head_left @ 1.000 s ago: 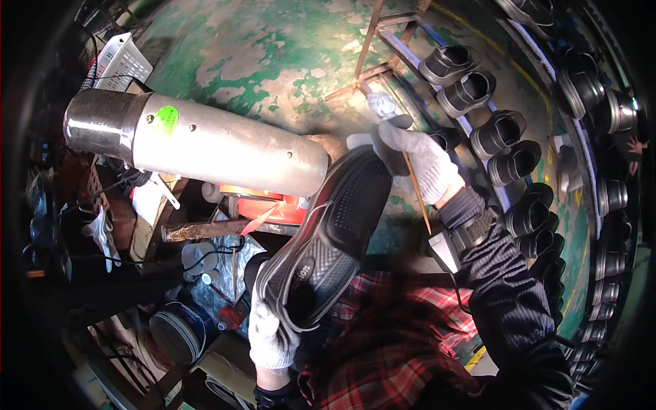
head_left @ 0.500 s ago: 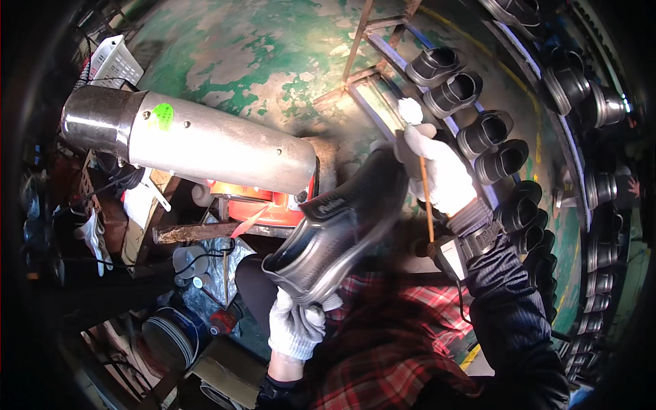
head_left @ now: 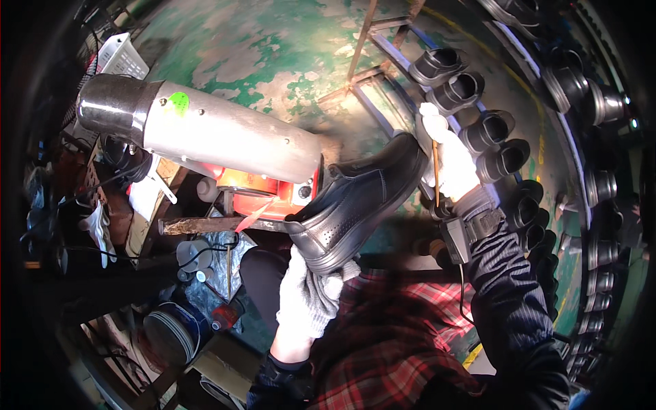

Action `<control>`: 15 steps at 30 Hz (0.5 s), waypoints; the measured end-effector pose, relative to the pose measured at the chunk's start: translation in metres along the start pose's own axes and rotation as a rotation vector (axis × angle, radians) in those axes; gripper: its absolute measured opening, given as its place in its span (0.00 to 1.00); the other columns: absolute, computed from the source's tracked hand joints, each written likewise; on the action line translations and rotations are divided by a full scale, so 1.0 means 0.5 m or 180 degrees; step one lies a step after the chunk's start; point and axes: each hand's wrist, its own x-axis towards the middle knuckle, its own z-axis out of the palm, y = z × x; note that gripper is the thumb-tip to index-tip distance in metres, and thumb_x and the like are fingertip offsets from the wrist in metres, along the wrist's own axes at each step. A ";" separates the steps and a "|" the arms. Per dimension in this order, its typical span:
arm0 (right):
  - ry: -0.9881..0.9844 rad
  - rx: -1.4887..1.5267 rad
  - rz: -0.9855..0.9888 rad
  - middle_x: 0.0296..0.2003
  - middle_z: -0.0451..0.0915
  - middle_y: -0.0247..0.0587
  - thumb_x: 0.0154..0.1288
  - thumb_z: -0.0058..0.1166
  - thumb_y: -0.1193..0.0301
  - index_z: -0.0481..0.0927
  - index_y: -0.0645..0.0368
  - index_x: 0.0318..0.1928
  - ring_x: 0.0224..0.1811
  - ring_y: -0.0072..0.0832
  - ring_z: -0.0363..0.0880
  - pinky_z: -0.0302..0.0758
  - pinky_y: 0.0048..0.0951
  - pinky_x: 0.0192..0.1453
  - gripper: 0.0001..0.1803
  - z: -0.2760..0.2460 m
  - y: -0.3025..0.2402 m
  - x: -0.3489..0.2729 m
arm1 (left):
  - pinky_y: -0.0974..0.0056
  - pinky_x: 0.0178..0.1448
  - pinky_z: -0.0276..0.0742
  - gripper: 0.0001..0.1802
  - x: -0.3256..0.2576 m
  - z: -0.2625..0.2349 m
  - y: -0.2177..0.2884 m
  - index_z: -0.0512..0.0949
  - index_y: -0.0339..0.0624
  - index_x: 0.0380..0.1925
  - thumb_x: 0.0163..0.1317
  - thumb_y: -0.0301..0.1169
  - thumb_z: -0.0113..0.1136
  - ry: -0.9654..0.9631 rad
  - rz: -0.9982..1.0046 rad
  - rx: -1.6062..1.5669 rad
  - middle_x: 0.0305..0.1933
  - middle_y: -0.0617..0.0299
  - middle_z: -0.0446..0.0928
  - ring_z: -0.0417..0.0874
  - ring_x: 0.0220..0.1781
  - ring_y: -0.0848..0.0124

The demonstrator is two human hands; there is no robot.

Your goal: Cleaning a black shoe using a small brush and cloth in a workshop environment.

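Observation:
A black slip-on shoe (head_left: 362, 198) is held tilted in front of me, its toe pointing up and to the right. My left hand (head_left: 309, 294), in a white knit glove, grips it by the heel and sole from below. At the toe end is my right hand (head_left: 447, 160), also gloved, with its fingers closed around a thin wooden stick (head_left: 436, 174). The stick runs down along the palm. Something greyish shows between those fingers and the toe; I cannot make out what it is.
Left of the shoe lies a large metal cylinder (head_left: 232, 130) over an orange-red machine base (head_left: 263, 198). Racks with several black shoes (head_left: 502, 160) stand on the right. A white plastic basket (head_left: 123, 58) is at the far left, and a bucket (head_left: 171, 335) stands lower left.
The shoe has rolled so its side faces me more, and its heel has shifted up and right with my left hand. My right hand has moved slightly to the right, still holding the stick.

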 end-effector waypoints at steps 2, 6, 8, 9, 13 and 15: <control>0.0056 0.0415 0.0194 0.56 0.78 0.38 0.70 0.58 0.63 0.73 0.54 0.63 0.60 0.32 0.77 0.78 0.32 0.61 0.24 -0.005 -0.011 -0.037 | 0.54 0.43 0.91 0.30 -0.002 -0.012 0.001 0.64 0.35 0.66 0.76 0.46 0.47 -0.0129 -0.0191 0.0194 0.59 0.38 0.75 0.86 0.49 0.47; 0.0004 0.0863 -0.0159 0.53 0.79 0.43 0.73 0.55 0.61 0.74 0.53 0.60 0.54 0.37 0.81 0.83 0.34 0.58 0.20 0.024 -0.003 -0.158 | 0.37 0.55 0.83 0.37 -0.048 -0.068 0.020 0.60 0.33 0.68 0.72 0.51 0.50 -0.0386 -0.0180 0.1537 0.63 0.33 0.71 0.78 0.57 0.33; 0.0089 0.0965 -0.0181 0.49 0.81 0.41 0.76 0.51 0.59 0.75 0.55 0.58 0.51 0.33 0.82 0.83 0.30 0.54 0.18 -0.006 0.021 -0.208 | 0.17 0.63 0.59 0.54 -0.078 -0.080 -0.002 0.54 0.41 0.74 0.61 0.69 0.51 -0.0421 -0.0928 0.0995 0.70 0.27 0.61 0.69 0.64 0.25; 0.0293 0.1056 -0.0167 0.48 0.82 0.40 0.76 0.50 0.58 0.76 0.56 0.56 0.49 0.31 0.82 0.82 0.29 0.53 0.18 -0.034 0.042 -0.233 | 0.13 0.63 0.53 0.59 -0.086 -0.110 -0.016 0.53 0.44 0.75 0.56 0.75 0.50 -0.0441 -0.1517 -0.0176 0.72 0.26 0.57 0.66 0.66 0.23; 0.0020 0.3763 0.0369 0.47 0.82 0.41 0.73 0.52 0.63 0.78 0.59 0.54 0.49 0.32 0.81 0.79 0.31 0.53 0.17 -0.144 0.100 -0.329 | 0.18 0.64 0.57 0.63 -0.127 -0.161 -0.056 0.49 0.48 0.78 0.52 0.79 0.47 -0.0966 -0.2058 -0.0230 0.75 0.31 0.55 0.64 0.70 0.30; 0.0083 0.6400 0.1176 0.48 0.82 0.45 0.67 0.57 0.69 0.77 0.60 0.55 0.53 0.38 0.80 0.78 0.34 0.57 0.18 -0.222 0.094 -0.375 | 0.34 0.74 0.58 0.62 -0.163 -0.151 -0.061 0.50 0.41 0.77 0.52 0.71 0.58 0.0143 -0.0786 0.1712 0.76 0.37 0.57 0.64 0.74 0.41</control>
